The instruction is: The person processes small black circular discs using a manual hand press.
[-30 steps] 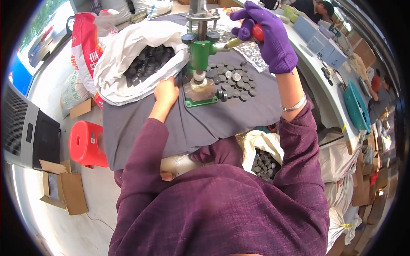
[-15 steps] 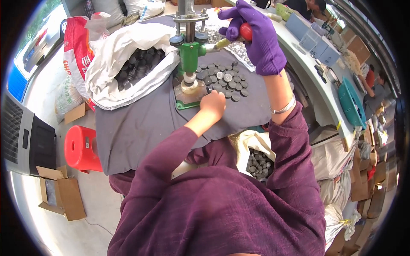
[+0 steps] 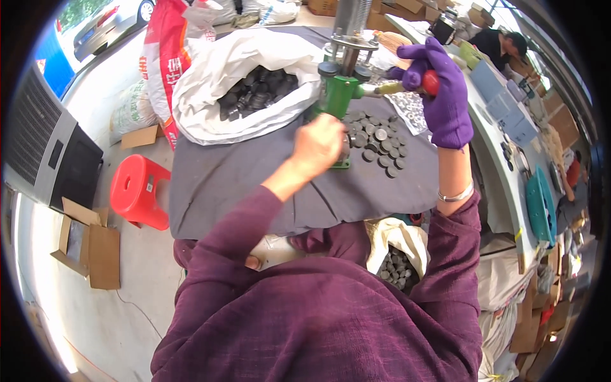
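Note:
A hand press with a green body (image 3: 337, 97) stands on a grey cloth over the table. My right hand (image 3: 448, 102), in a purple knitted glove, is wrapped round the red ball knob (image 3: 431, 82) of the press lever. My bare left hand (image 3: 318, 145) is at the foot of the press with its fingers curled in, covering most of the base. Whatever lies between those fingers is hidden. Beside the press, to the right, many small dark round caps (image 3: 380, 135) lie loose on the cloth. Farther back is a clear bag of small pale parts (image 3: 410, 109).
Left of the press sits an open white sack (image 3: 197, 114) of dark pieces. Below the table edge, another sack (image 3: 417, 239) holds grey pieces. A red stool (image 3: 137, 184) and open carton (image 3: 102, 254) stand at left. At right, a long table carries a teal basket (image 3: 541, 207).
My left hand has gone from the right front of the press base to its left side, over the base. My right hand keeps its hold on the knob. The whole view has shifted.

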The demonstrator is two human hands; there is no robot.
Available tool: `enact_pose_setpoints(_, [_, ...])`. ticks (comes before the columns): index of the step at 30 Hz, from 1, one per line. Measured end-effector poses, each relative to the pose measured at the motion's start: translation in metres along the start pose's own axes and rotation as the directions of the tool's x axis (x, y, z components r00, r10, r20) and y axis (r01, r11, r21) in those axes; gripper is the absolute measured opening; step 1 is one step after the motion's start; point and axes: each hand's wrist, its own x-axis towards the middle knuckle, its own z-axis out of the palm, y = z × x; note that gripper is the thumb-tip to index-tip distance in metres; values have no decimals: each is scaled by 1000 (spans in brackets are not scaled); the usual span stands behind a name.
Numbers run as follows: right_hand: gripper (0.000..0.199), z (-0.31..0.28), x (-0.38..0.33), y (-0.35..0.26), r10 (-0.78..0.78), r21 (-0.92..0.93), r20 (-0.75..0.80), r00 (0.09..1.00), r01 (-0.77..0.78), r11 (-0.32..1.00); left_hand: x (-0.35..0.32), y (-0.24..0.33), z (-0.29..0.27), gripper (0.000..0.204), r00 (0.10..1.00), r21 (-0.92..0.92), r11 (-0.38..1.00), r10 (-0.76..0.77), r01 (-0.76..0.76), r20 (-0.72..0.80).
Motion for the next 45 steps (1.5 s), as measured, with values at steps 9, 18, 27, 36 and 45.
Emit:
enact_pose_setpoints(9, [39,2,3,1,170,238,-10,985,-163,957,-15,-156,-121,20,721,743,503,-692,443,39])
enact_pose_setpoints(18, [42,10,0,0,195,242,-59,979,-176,954,-14,-180,-111,24,574,797,425,-810,429,123])
enact_pose_setpoints(27, [41,14,0,-3,144,185,-90,985,-126,975,-11,-179,-117,32,520,811,434,-832,393,193])
enact_pose_setpoints(36, [43,9,-3,-1,123,91,-105,987,-114,989,-30,-112,-96,39,875,100,870,-473,483,-105])
enact_pose_setpoints(45, [47,14,1,4,65,146,-29,997,-60,987,-49,-45,-13,38,836,-207,811,-520,547,174])
